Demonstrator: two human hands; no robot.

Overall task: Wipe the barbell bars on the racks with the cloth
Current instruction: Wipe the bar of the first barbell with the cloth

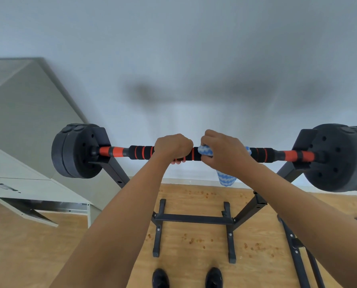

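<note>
Pale blue-grey wall and a wooden floor frame a black-and-orange barbell bar resting across a black rack. At the bar's middle, the left hand is clenched around the foam grip, knuckles up, fingertips showing beneath. Just beside it, almost touching, the right hand grasps a blue-and-white wavy-patterned cloth wrapped over the bar, with a loose end of the cloth hanging below the wrist. Outward from the left hand, dark weight plates cap the bar's end beyond the rack's cradle; outward from the right hand, a second stack of plates does the same. Beyond the left-side plates stands a grey-green cabinet. Below the hands, between the forearms, the rack's crossbar and feet sit on the floor, where small orange specks lie scattered, and two dark shoes show at the bottom edge.
</note>
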